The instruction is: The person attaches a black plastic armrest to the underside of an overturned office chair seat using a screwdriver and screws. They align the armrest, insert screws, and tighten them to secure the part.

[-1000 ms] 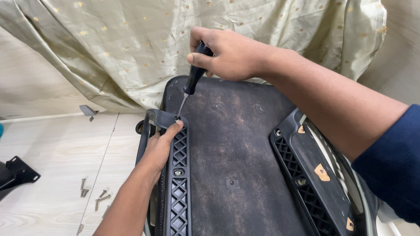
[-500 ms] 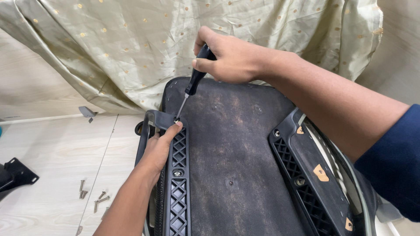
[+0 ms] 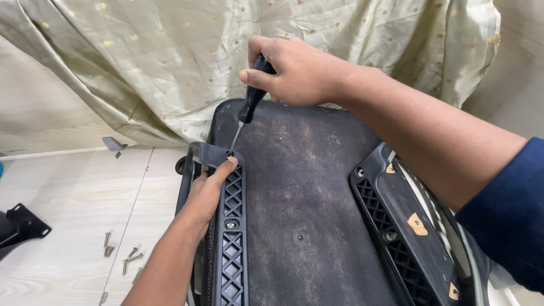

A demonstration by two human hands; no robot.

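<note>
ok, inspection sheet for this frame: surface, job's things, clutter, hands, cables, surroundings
surface: pale wood-look floor; upturned chair seat base, dark and scuffed.
job's things: black-handled screwdriver, tip at a screw in the left black lattice bracket; matching right bracket along the other edge.
clutter: loose screws on the floor; black metal bracket at far left.
hands: right hand gripping the screwdriver handle; left hand resting on the left bracket, fingertip beside the tip.
cables: nothing seen.
surroundings: pale green gold-dotted cloth draped behind; small grey piece by the baseboard.
</note>
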